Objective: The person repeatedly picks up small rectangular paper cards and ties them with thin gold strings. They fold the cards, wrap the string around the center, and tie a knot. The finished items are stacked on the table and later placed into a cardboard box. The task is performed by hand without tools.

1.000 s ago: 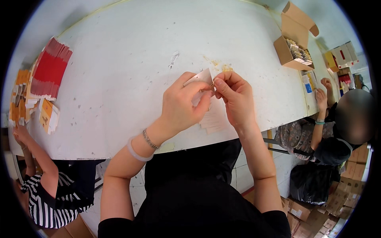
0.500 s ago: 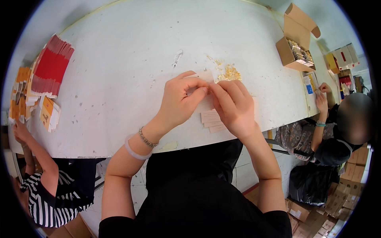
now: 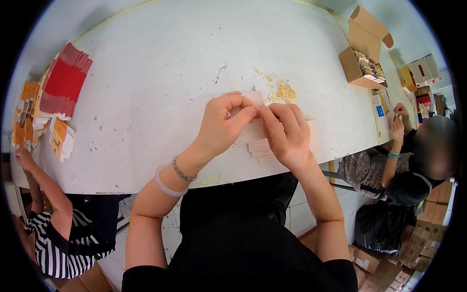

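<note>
Above the table, my left hand pinches a small pale card between thumb and fingers. My right hand meets it from the other side, with thumb and forefinger pressed together at the card's edge. What the right fingertips hold is too small to make out. Just beyond the right hand lies a loose heap of small gold metal pieces, with a few strays to its left. Several pale pink printed cards lie fanned on the table, partly under my right hand.
Red folded packets and orange-and-white boxes are stacked at the left. An open cardboard box filled with small cards stands at the far right. Co-workers sit on both sides, one person's hands at the right edge of the white table.
Both hands stay close together, with slight finger movement. The small card shows more plainly between them, and my right fingertips have shifted slightly right and down.
</note>
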`<state>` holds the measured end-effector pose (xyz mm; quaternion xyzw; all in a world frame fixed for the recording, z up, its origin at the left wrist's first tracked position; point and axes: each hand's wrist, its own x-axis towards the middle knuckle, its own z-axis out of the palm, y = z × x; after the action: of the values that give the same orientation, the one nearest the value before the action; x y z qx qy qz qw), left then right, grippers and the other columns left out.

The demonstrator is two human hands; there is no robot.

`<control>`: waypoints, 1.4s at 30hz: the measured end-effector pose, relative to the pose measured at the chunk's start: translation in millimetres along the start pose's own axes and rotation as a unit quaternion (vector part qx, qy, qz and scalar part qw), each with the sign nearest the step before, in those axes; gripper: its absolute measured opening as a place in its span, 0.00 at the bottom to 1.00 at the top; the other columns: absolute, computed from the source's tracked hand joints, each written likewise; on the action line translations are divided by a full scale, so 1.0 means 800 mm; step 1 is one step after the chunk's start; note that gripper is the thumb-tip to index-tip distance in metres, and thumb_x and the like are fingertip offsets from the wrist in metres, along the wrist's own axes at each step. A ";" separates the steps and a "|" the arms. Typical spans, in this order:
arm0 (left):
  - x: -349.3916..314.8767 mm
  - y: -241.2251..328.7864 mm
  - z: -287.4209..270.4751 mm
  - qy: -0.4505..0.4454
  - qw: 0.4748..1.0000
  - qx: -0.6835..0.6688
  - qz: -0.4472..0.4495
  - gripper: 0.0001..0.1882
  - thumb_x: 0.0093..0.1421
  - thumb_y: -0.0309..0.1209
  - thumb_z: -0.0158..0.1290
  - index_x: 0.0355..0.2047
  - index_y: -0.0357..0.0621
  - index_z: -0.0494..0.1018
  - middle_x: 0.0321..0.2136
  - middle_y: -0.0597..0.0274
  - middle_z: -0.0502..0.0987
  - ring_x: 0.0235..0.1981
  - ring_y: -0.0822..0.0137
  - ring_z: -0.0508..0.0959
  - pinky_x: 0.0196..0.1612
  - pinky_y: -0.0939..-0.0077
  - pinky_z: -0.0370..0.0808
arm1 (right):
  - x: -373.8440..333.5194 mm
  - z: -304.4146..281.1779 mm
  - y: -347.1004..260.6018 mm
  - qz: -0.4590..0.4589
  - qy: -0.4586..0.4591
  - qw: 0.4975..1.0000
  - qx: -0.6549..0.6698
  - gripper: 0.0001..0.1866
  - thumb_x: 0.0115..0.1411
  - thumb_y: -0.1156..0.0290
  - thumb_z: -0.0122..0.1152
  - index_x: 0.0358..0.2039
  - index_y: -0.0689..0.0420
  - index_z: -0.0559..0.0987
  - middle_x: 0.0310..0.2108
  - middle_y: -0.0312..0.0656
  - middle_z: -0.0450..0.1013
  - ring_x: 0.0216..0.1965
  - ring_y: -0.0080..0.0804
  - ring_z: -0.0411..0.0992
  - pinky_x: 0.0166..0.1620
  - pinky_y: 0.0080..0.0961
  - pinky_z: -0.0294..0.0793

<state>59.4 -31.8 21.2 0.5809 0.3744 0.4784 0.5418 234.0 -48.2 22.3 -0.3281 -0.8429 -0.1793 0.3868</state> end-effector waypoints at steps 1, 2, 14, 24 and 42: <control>-0.001 0.000 0.002 0.003 1.000 0.013 -0.001 0.08 0.57 0.25 0.52 0.28 0.33 0.78 0.25 0.63 0.75 0.29 0.74 0.73 0.32 0.78 0.69 | 0.000 0.000 0.001 -0.009 0.007 1.000 -0.007 0.23 0.36 0.83 0.63 0.38 0.69 0.77 0.33 0.45 0.70 0.29 0.36 0.69 0.25 0.24 0.72; -0.002 0.000 0.003 0.006 1.000 0.026 -0.002 0.08 0.59 0.25 0.51 0.28 0.33 0.78 0.26 0.65 0.75 0.30 0.75 0.72 0.33 0.79 0.68 | 0.000 -0.001 0.002 -0.019 0.014 1.000 -0.013 0.23 0.35 0.83 0.63 0.38 0.69 0.77 0.33 0.45 0.70 0.29 0.36 0.69 0.25 0.24 0.72; -0.001 0.000 0.000 0.002 0.998 0.063 0.010 0.06 0.59 0.24 0.52 0.27 0.35 0.76 0.26 0.68 0.74 0.30 0.77 0.71 0.34 0.82 0.67 | -0.001 0.001 0.004 -0.001 0.004 1.000 0.014 0.23 0.37 0.84 0.63 0.40 0.66 0.77 0.34 0.45 0.71 0.30 0.37 0.71 0.29 0.26 0.74; -0.004 0.003 0.003 0.018 0.994 0.099 0.042 0.05 0.58 0.23 0.52 0.26 0.36 0.75 0.24 0.65 0.71 0.31 0.72 0.68 0.33 0.77 0.65 | 0.009 -0.006 0.000 0.071 -0.042 0.991 0.105 0.20 0.40 0.85 0.64 0.38 0.62 0.78 0.32 0.41 0.71 0.29 0.37 0.70 0.28 0.29 0.72; -0.005 0.008 0.007 0.043 0.992 0.106 0.044 0.05 0.58 0.23 0.52 0.25 0.36 0.73 0.22 0.65 0.68 0.28 0.71 0.66 0.30 0.77 0.63 | 0.017 -0.007 -0.012 0.242 -0.044 0.945 0.214 0.09 0.50 0.84 0.64 0.32 0.62 0.76 0.28 0.43 0.73 0.27 0.35 0.73 0.27 0.26 0.73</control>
<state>63.0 -38.1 27.5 0.6297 0.4198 0.4843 0.4390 223.4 -52.5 36.0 -0.4390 -0.7728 0.1190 0.4426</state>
